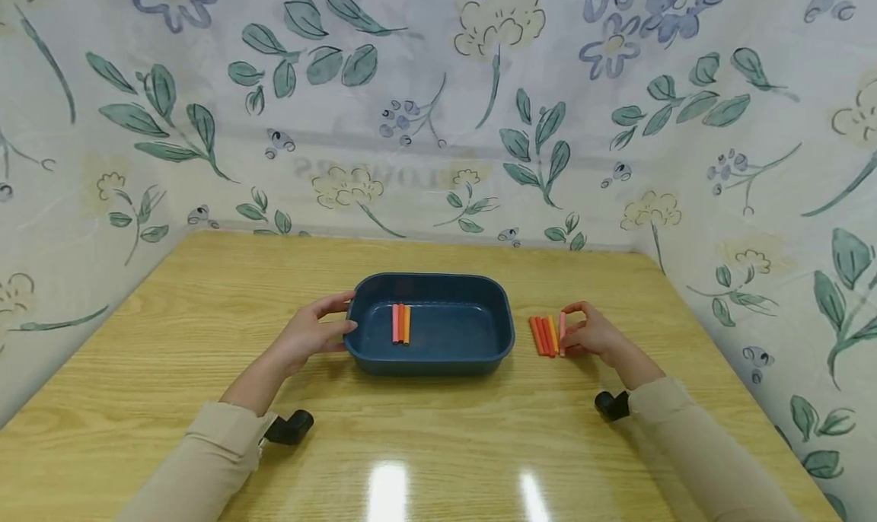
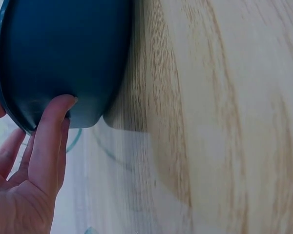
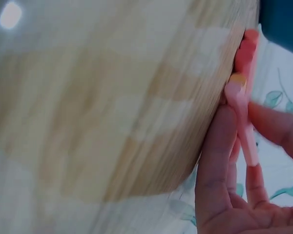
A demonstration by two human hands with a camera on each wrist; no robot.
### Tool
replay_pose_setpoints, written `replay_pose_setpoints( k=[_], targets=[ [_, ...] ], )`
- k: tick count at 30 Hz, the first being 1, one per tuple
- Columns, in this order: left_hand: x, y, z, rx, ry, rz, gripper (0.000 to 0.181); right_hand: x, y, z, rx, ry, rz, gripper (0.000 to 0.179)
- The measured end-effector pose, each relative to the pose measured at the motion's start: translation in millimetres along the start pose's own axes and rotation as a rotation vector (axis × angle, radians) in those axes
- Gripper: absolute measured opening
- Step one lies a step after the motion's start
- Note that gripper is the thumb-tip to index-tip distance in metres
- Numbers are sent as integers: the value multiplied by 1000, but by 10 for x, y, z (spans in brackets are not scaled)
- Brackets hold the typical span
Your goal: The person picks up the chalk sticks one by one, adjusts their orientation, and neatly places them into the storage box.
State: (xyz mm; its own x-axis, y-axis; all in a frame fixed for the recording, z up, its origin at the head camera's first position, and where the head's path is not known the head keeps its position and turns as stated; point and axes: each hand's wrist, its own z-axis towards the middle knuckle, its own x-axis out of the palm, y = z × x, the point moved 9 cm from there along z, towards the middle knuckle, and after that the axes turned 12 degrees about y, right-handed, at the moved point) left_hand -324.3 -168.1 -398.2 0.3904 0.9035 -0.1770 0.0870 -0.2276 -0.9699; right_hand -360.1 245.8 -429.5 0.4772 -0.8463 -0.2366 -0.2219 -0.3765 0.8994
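Observation:
A dark blue rectangular tub point(image 1: 428, 367) stands on the table. My left hand point(image 1: 311, 332) holds its left end, with the thumb over the rim and fingers point(image 2: 48, 141) against the outer wall. Inside the tub lie a pink, a red and an orange chalk-like stick point(image 1: 400, 324), side by side. To the right of the tub, my right hand point(image 1: 594, 333) pinches a pink chalk-like stick point(image 3: 243, 122) between thumb and fingers. That stick is beside a row of red sticks point(image 1: 541, 335) and one yellow-orange stick point(image 1: 553, 335).
The wood-grain table point(image 1: 438, 438) reaches to a floral cloth point(image 1: 438, 126) hung behind and at both sides. Black wrist-worn devices point(image 1: 291, 428) stick out beside both cuffs. Bright reflections lie on the table's near part.

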Motion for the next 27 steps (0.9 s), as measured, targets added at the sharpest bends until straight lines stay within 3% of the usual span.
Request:
replay_pose_setpoints(
  k=[4,8,17,27],
  targets=[
    [8,-3,3,-5,1,7,61,-26,27,-25,9,-68,9,64],
    [-1,11,11,-10,-5,12,61,-44,94,-44,17,-120,87,63],
    [-18,10,6,-13,-5,18,61,99,308,-21,-23,-91,270,66],
    [3,-12,-1,-11,-5,22,60,310,571,92,-59,-46,360,61]
  ],
)
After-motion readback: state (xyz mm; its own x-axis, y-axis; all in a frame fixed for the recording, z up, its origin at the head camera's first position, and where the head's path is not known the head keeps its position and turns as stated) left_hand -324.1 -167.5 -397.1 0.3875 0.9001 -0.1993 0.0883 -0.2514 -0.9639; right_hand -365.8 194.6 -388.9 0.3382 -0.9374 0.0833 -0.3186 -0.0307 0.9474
